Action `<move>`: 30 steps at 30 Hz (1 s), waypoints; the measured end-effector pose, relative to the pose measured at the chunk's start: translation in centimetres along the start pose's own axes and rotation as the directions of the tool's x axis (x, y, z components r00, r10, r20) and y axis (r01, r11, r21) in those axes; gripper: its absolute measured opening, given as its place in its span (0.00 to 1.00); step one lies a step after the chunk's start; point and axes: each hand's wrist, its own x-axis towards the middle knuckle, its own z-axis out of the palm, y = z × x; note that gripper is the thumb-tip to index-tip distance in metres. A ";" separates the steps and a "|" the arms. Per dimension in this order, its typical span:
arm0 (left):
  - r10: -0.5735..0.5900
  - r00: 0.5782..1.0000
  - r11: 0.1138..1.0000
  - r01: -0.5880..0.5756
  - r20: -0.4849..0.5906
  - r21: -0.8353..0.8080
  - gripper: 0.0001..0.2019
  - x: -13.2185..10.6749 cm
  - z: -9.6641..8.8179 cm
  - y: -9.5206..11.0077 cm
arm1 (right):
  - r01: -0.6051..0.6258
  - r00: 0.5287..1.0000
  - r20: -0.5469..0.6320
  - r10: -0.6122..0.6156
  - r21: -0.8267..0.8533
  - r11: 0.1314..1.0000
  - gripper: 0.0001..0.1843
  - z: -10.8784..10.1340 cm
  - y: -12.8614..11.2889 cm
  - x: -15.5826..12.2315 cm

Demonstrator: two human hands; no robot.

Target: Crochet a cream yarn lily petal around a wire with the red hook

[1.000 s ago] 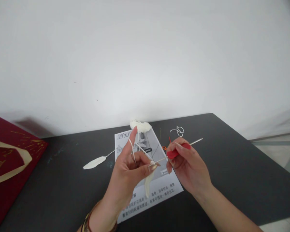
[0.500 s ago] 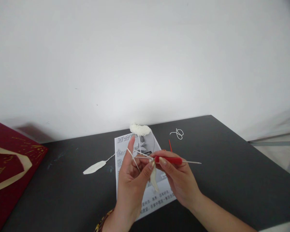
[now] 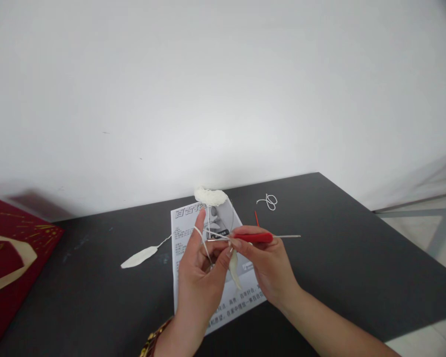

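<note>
My right hand (image 3: pixel 269 263) grips the red handle of a crochet hook (image 3: pixel 253 238), whose metal shaft reaches left over my left fingers and out to the right. Between the thumb and fingers of my left hand (image 3: pixel 204 277) is pinched a small white crocheted piece (image 3: pixel 234 271), hanging down. White yarn (image 3: pixel 198 230) loops round my raised left index finger and runs to the hook. Farther back lies a loose skein of white yarn (image 3: pixel 210 196), with a strand leading down towards my hands. The stitches at the hook's tip are too small to make out.
Under my hands lies a printed sheet (image 3: pixel 182 248) on the black table (image 3: pixel 338 267). A finished-looking white leaf-shaped piece (image 3: pixel 139 257) with a yarn tail rests at left. On the right are a thin red stick (image 3: pixel 256 218) and a yarn scrap (image 3: pixel 271 202). A red bag (image 3: pixel 11 287) stands far left.
The view has shifted slightly, so everything sits a little farther left. The red handle has rolled and tilted a little in my right hand. Both hands keep their hold.
</note>
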 end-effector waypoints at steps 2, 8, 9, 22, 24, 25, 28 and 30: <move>-0.015 1.000 1.000 0.015 0.006 0.004 0.41 0.1 0.0 0.0 | -0.011 1.000 -0.019 0.012 0.029 1.000 0.09 0.0 0.1 0.0; 0.008 1.000 0.999 -0.007 0.015 -0.049 0.40 0.1 0.1 0.3 | -0.087 0.995 -0.038 0.097 0.212 0.973 0.10 0.4 -0.2 0.0; 0.015 1.000 0.997 -0.013 0.026 -0.080 0.40 0.2 0.1 0.3 | -0.126 0.990 -0.024 0.136 0.253 0.959 0.10 0.5 -0.2 0.0; 0.170 0.985 0.984 -0.167 0.042 -0.062 0.40 0.3 0.1 -0.7 | -0.035 0.999 0.002 0.036 0.157 0.987 0.07 0.5 -0.6 -0.1; 0.197 0.980 0.980 -0.197 0.023 -0.010 0.40 0.4 0.0 -0.9 | -0.023 1.000 0.012 0.021 0.132 0.991 0.07 0.6 -0.6 -0.3; 0.204 0.979 0.979 -0.204 0.020 0.006 0.39 0.4 0.0 -1.0 | -0.033 0.999 0.021 0.031 0.130 0.991 0.06 0.6 -0.5 -0.3; 0.208 0.978 0.978 -0.208 0.020 0.018 0.38 0.5 -0.1 -0.9 | -0.070 0.997 0.034 0.066 0.147 0.987 0.06 0.7 -0.5 -0.3; 0.204 0.979 0.979 -0.204 0.010 0.017 0.38 0.5 -0.2 -0.7 | -0.097 0.995 0.033 0.092 0.163 0.982 0.06 0.7 -0.5 -0.3</move>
